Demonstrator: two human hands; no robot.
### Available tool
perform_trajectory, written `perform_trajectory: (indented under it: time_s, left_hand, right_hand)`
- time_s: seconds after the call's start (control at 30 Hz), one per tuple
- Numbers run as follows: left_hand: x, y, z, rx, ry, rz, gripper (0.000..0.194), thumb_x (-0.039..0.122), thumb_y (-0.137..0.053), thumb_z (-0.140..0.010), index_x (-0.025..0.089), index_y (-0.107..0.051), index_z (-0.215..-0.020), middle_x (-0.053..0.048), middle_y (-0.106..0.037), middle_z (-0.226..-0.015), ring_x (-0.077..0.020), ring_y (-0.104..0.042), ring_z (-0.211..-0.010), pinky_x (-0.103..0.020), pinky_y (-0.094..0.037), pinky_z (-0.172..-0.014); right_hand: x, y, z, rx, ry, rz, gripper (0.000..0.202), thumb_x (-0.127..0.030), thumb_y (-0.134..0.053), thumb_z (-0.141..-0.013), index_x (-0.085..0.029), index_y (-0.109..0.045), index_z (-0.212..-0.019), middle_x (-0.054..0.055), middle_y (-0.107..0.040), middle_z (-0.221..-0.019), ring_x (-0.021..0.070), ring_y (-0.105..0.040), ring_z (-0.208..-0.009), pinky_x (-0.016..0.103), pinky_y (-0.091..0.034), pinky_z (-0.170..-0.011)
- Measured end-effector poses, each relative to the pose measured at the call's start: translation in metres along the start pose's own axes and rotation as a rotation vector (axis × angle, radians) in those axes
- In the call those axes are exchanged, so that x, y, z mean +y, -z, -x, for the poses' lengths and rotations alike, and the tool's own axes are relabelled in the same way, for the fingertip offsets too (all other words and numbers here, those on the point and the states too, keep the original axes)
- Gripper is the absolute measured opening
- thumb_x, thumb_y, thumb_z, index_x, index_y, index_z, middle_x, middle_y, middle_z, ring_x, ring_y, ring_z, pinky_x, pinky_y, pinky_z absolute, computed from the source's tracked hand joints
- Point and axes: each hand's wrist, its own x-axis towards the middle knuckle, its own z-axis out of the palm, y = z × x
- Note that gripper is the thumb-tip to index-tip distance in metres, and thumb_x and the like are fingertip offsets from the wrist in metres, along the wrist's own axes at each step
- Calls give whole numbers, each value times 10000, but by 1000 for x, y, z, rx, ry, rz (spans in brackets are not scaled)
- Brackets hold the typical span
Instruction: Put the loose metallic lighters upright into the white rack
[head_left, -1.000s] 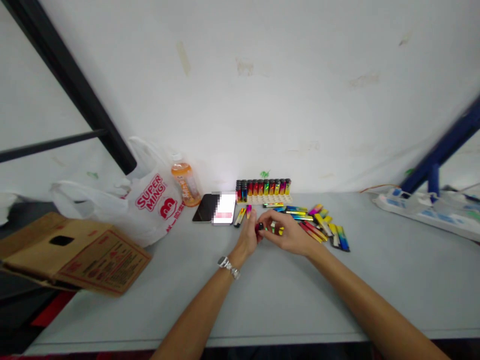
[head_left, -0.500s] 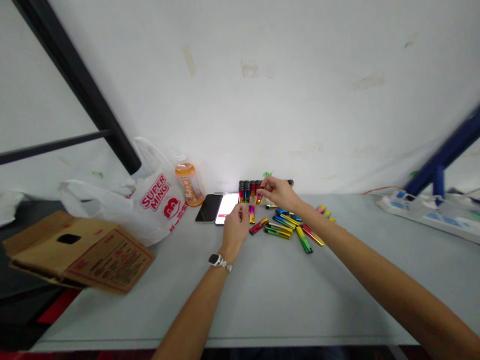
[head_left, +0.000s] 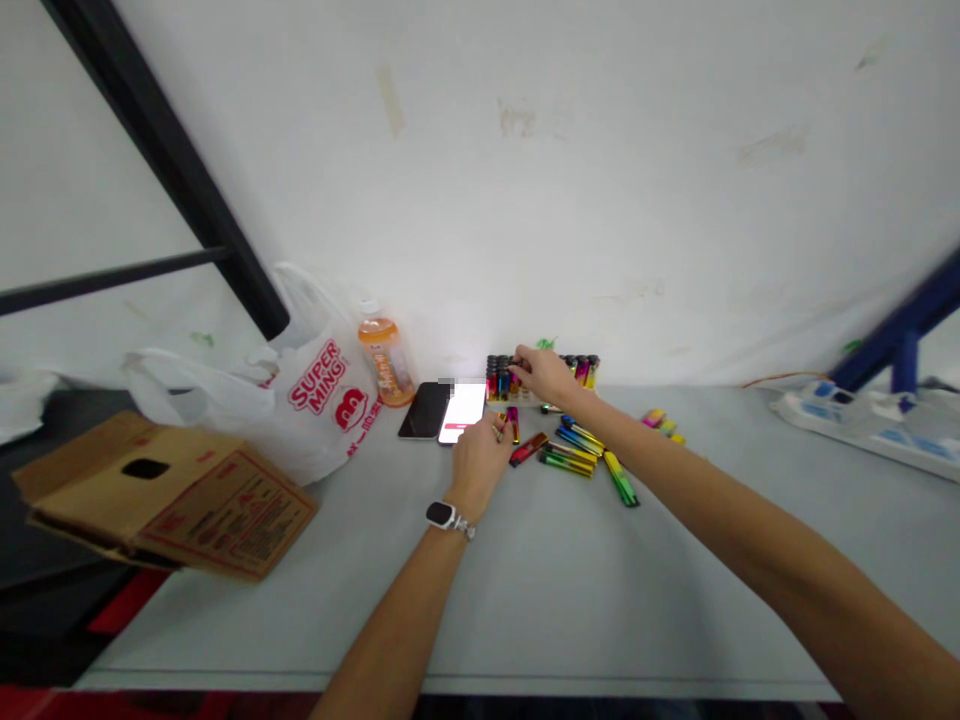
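Note:
Several shiny coloured lighters with black tops stand in a rack (head_left: 535,401) against the wall. My right hand (head_left: 541,372) is at the rack's front, its fingers pinched at a black-topped lighter among the upright ones. Lower and to the left, my left hand (head_left: 480,452) is closed with its fingertips at a magenta and gold lighter (head_left: 514,424); whether it grips it is hard to tell. A red lighter (head_left: 529,449), yellow lighters (head_left: 568,459), a blue one (head_left: 580,436) and a green one (head_left: 622,480) lie loose on the table.
Left of the hands lie a dark phone (head_left: 421,411) and a lit phone (head_left: 462,411). Behind them stands an orange bottle (head_left: 387,362), then a plastic bag (head_left: 315,420) and a cardboard box (head_left: 225,505). More lighters (head_left: 663,426) and a power strip (head_left: 870,430) are at right.
My right hand has moved slightly up and left, bringing the lighter it held into the rack. My left hand has shifted a little right, over the magenta and gold lighter. The view has tilted slightly.

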Motion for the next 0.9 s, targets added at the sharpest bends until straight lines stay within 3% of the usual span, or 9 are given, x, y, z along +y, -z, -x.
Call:
perform_trajectory:
  time_s: [0.33, 0.5, 0.57, 0.67, 0.77, 0.83, 0.9]
  left_hand:
    - [1, 2, 1, 6, 0, -13, 211, 349, -507, -905, 207, -661, -877, -46, -664, -692, -190, -604, -641, -264, -283, -553]
    - [0, 0, 0, 6, 5, -2, 206, 353, -516, -903, 212, -664, -883, -47, -674, -705, -197, -624, -671, -262, -315, -566]
    - [0, 1, 0, 15, 7, -1, 198, 351, -522, -898, 214, -663, -877, -50, -679, -716, -202, -630, -686, -263, -324, -574]
    - [0, 2, 0, 26, 2, 12, 190, 348, -518, -898, 219, -655, -868, -46, -679, -707, -207, -632, -695, -266, -328, -582]
    - [-1, 3, 0, 36, 3, 24, 181, 338, -505, -905, 224, -641, -870, -38, -675, -706, -199, -626, -679, -262, -318, -576]
    - [-2, 3, -1, 44, -1, 19, 182, 330, -491, -913, 225, -635, -878, -36, -673, -711, -194, -623, -671, -259, -315, -573]
    - [-3, 2, -1, 48, -1, 5, 192, 337, -480, -920, 227, -635, -895, -37, -673, -713, -193, -621, -668, -258, -315, -573]
  right_hand:
    - [10, 8, -9, -53, 55, -11, 170, -239, -569, -905, -143, -701, -951, 65, -717, -801, 160, -599, -707, 250, -391, -693]
    - [-1, 8, 2, -105, 38, 193, 305, -283, -437, -971, -155, -714, -990, 132, -726, -946, 221, -645, -858, 288, -421, -765]
    - [-6, 6, 13, -107, 25, 281, 362, -300, -376, -989, -165, -650, -1184, 164, -707, -1042, 254, -646, -927, 312, -433, -777]
    - [-12, 0, 32, -136, 17, 341, 520, -277, -384, -973, -175, -364, -1482, 178, -683, -1093, 276, -651, -945, 327, -451, -757]
    - [-15, -6, 47, -119, -17, 319, 613, -277, -410, -956, -201, -233, -1538, 152, -675, -1096, 263, -666, -899, 316, -455, -718]
    - [-18, -8, 54, -67, -74, 264, 536, -316, -415, -957, -198, -364, -1477, 141, -672, -1118, 249, -668, -897, 304, -456, -712]
    - [-22, -10, 57, -64, -151, 210, 400, -377, -429, -951, -184, -597, -1259, 131, -698, -1056, 248, -670, -895, 302, -457, -715]
